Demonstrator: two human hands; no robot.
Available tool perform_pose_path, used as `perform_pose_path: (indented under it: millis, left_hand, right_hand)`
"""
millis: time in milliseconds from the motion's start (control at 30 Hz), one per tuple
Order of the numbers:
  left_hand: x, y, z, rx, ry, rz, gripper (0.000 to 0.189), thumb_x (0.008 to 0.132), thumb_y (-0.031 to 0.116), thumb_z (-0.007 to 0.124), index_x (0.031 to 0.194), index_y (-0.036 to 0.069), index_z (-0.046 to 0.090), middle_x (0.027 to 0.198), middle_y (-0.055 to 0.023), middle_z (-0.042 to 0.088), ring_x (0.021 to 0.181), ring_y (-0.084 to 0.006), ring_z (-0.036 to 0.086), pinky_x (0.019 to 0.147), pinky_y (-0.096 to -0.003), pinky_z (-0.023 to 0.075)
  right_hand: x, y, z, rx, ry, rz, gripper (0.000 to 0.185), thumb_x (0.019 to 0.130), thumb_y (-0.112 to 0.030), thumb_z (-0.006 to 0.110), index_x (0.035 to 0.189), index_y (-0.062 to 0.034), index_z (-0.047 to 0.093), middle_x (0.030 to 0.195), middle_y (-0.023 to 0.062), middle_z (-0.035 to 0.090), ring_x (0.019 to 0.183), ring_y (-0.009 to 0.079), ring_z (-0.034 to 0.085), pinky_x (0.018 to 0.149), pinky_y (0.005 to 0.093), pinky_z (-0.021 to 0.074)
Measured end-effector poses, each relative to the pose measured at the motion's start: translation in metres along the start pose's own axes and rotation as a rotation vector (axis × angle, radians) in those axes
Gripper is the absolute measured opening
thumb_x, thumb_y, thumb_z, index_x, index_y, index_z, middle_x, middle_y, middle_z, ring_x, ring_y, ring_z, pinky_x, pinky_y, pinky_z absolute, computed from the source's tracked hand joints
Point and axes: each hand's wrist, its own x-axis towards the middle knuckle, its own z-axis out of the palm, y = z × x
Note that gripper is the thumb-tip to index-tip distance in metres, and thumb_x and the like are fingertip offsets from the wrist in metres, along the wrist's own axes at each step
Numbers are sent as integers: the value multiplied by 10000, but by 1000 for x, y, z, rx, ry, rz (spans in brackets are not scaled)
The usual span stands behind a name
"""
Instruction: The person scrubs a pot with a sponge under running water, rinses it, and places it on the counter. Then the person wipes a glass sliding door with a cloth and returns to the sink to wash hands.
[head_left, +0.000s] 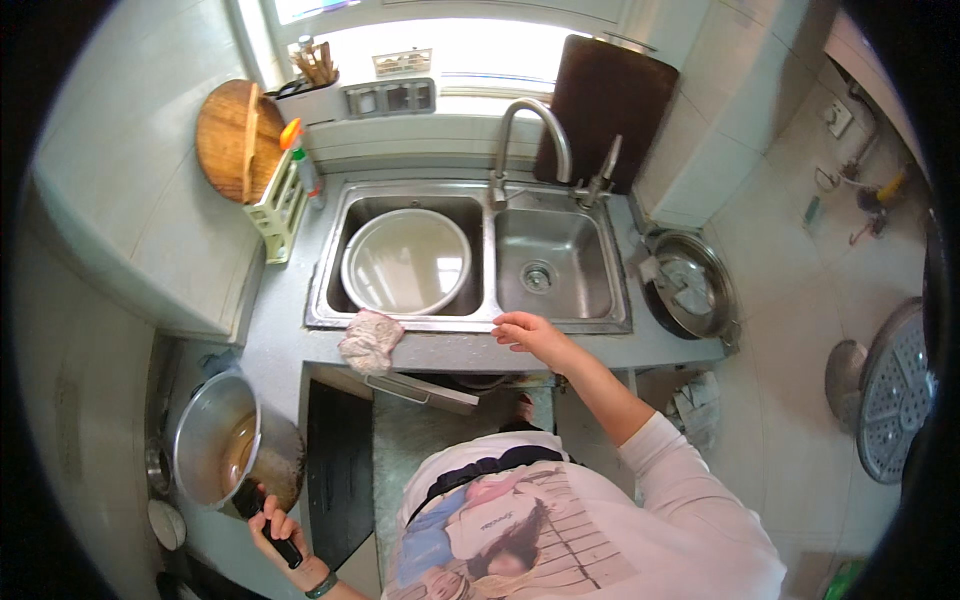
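At the lower left my left hand grips the black handle of a metal pot. The pot is tilted, and its inside shows brown staining near the bottom. My right hand hovers around the front rim of a stainless steel double sink, fingers loosely spread and holding nothing. In the left basin sits a round white tub of cloudy water. The right basin shows its drain. A crumpled cloth hangs over the counter's front edge, left of my right hand.
A curved faucet rises behind the sink. A metal pan with crumpled plastic stands on the right. A dark cutting board, round wooden board and spray bottle stand at the back. Below, a cabinet door juts out.
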Motion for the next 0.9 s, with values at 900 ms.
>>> perform_pose_path:
  millis: [900]
  left_hand:
    - [42,-28,-70,625,570,155,506,882,308,564,1264,25,392,1019,-106,510,762,-149,527,622,-291,469]
  right_hand:
    - [-7,88,-324,-224,928,-77,303,873,-259,571,1079,-37,570,922,61,616,824,174,586,728,294,463]
